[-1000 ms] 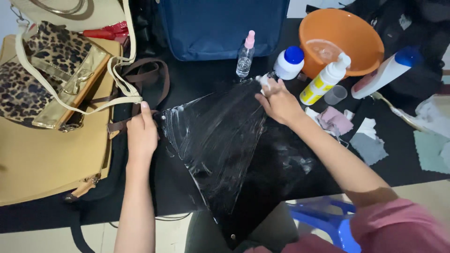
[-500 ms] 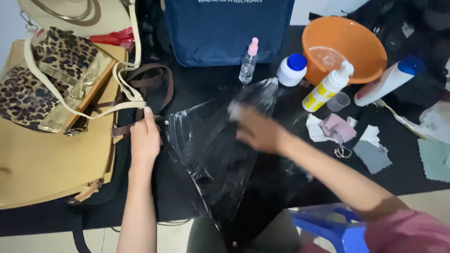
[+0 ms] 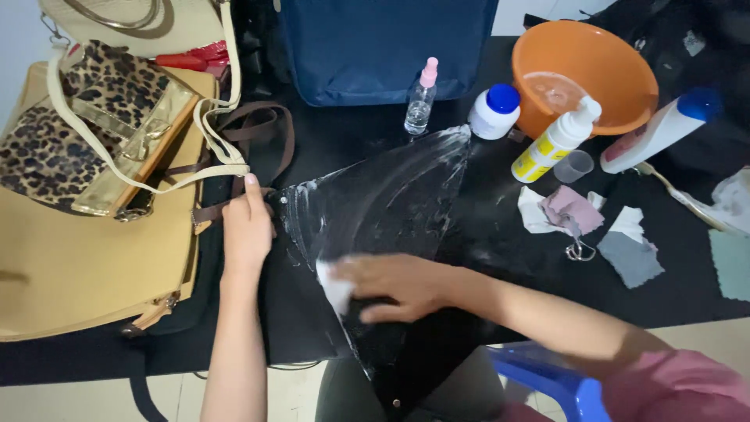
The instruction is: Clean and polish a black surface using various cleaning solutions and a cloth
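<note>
A black glossy bag (image 3: 391, 203) lies flat on the dark table, smeared with white foam. My right hand (image 3: 398, 285) presses a small white cloth (image 3: 336, 289) onto the bag's lower left part. My left hand (image 3: 246, 230) rests flat on the bag's left edge, holding it down, with its fingers beside a brown strap (image 3: 266, 129). The bag's lowest corner hangs over the table's front edge.
A tan bag (image 3: 86, 266) with a leopard-print purse (image 3: 70, 133) lies at the left. Behind stand a blue bag (image 3: 383, 47), a small spray bottle (image 3: 420, 98), a white jar (image 3: 494, 111), a pump bottle (image 3: 556, 141), an orange basin (image 3: 586, 74). Cloth scraps (image 3: 578, 215) lie right. A blue stool (image 3: 547, 375) is below.
My right hand has swept the cloth from the bag's upper right corner down to its lower left part. My left hand has stayed on the left edge.
</note>
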